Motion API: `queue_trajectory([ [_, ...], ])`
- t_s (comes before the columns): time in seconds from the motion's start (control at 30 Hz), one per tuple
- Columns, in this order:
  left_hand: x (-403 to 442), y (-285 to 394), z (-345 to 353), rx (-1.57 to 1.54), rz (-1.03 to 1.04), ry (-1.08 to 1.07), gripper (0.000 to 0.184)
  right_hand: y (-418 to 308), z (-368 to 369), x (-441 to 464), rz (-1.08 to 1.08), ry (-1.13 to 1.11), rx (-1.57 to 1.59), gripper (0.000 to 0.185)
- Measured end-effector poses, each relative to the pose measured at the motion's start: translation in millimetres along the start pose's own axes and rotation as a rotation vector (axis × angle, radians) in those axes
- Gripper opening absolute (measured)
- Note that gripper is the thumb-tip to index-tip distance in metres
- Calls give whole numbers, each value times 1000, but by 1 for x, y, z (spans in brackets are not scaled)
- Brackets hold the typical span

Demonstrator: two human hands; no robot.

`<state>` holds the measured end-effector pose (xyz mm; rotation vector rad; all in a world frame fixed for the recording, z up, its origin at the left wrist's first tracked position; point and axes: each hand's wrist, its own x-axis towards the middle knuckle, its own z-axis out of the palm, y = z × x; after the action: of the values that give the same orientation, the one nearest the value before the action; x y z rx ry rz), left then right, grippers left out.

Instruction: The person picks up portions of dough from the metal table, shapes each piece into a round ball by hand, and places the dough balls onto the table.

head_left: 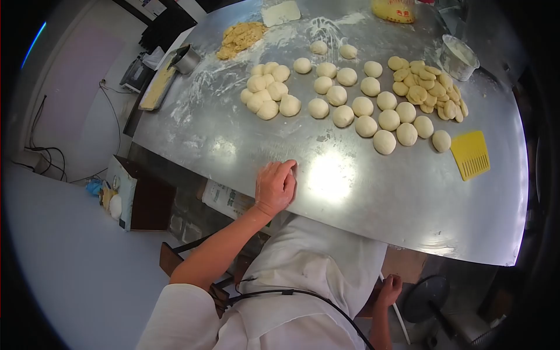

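Note:
My left hand (276, 185) is closed, resting on the steel table (233, 149) near its front edge. Its fingers curl under, so whatever may lie beneath them is hidden. Low at my side, below the tabletop, is my right hand (389, 290) with its fingers curled in; I cannot see what they enclose. A thin white bar (402, 324) passes close to it. Farther in on the table lie several separate round dough balls (366, 126). To their left, a cluster of dough balls (267, 88) sits pressed together.
Flattened dough pieces (431, 90) are heaped at the right, near a metal bowl (459, 57) and a yellow scraper (471, 154). A yellowish crumbly mass (241, 38) and a pale block (281, 13) lie at the back. A metal container (185, 59) stands by the left edge.

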<state>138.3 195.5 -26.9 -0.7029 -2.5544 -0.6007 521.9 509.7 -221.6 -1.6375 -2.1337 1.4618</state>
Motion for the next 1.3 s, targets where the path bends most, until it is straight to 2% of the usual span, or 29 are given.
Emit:
queue_trajectory([
  [0.03,-1,-3,1,-17,1,15,25,0,-3,0,26,-46,50,23],
  [0.17,-3,-3,5,-64,-19,77,22,-3,-13,8,-250,-85,141,14],
  [0.27,0,0,1,-65,-36,104,22,-83,-23,-15,-544,-55,34,15],
  [0.37,2,2,0,-84,-44,102,20,-173,-28,-47,-442,-446,191,11],
  [0.5,1,-2,0,-106,-52,137,16,-286,-7,-74,-701,-852,59,9],
  [0.57,-1,-6,1,-135,-65,156,15,-324,27,-71,-803,-877,17,14],
  [0.7,-4,-8,-3,-203,-97,187,15,-406,126,-57,-861,-894,118,37],
  [0.73,-4,-8,-3,-214,-104,192,16,-427,149,-56,-907,-838,76,44],
  [0.83,-6,-13,-4,-272,-94,183,15,-469,223,-43,-1122,-622,-60,64],
  [0.93,-8,-16,-6,-309,-88,188,16,-493,285,-33,-1422,-256,-155,72],
  [1.03,-7,-19,-5,-326,-102,200,18,-517,316,-37,-1289,-139,-412,63],
  [1.13,-12,-22,-3,-315,-142,241,18,-522,337,-32,-1313,-6,-565,51],
  [1.27,-13,-26,-2,-313,-182,324,20,-515,330,2,-1388,-222,-322,38],
  [1.3,-13,-26,-2,-323,-186,343,20,-516,316,-4,-1282,-299,-277,37],
])
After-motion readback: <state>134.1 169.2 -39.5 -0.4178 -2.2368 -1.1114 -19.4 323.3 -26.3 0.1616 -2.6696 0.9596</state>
